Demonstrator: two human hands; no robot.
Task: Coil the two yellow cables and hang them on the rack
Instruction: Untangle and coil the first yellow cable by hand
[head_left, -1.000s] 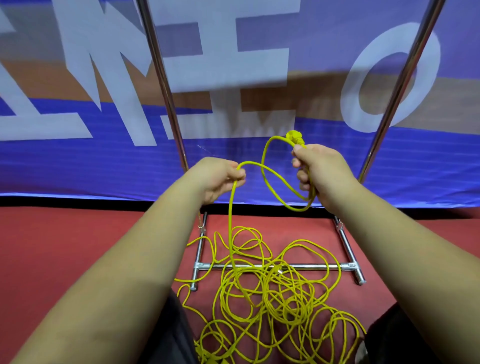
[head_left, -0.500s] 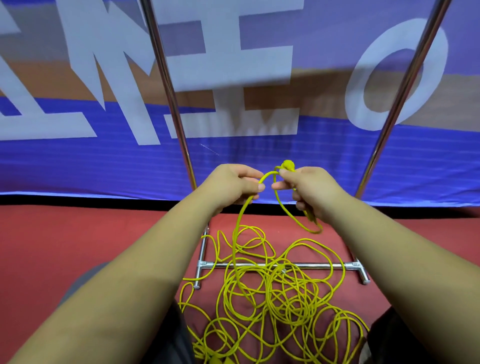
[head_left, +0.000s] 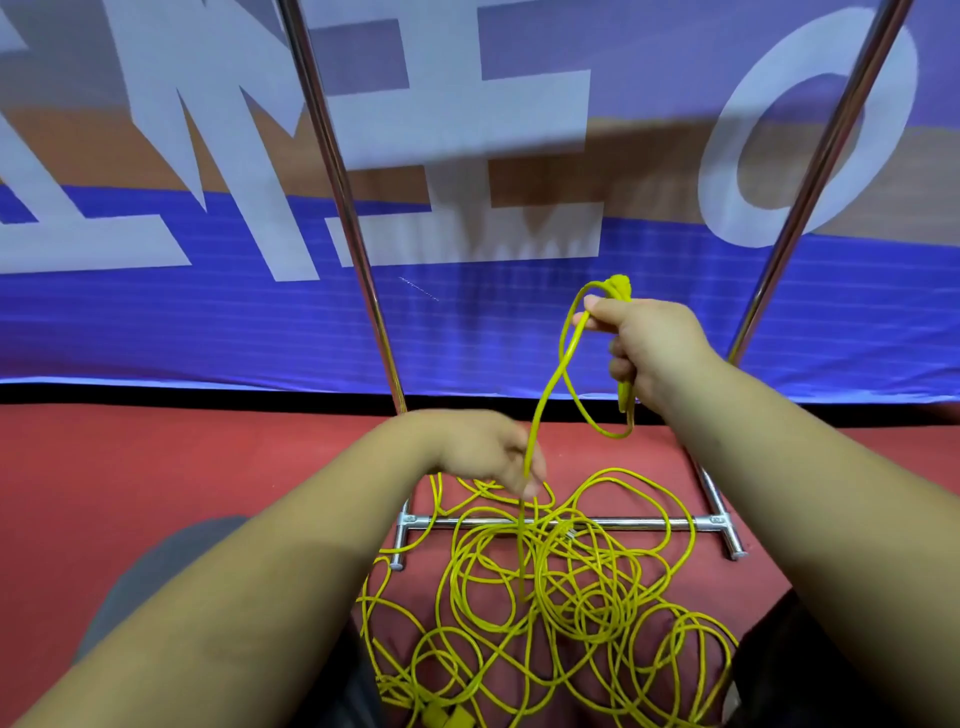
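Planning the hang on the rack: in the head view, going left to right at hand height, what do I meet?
Left rack upright → left hand → right hand → right rack upright; both hands grip the yellow cable.

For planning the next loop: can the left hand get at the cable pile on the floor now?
Probably yes: the left hand hangs just above the cable pile, nothing between them, though its fingers hold a strand.

The left hand is dropping away from the right hand, sliding down the yellow cable toward the tangle on the red floor (its fingers are blurred). The right hand is lifting its small loop higher, so the strand between the hands is lengthening.
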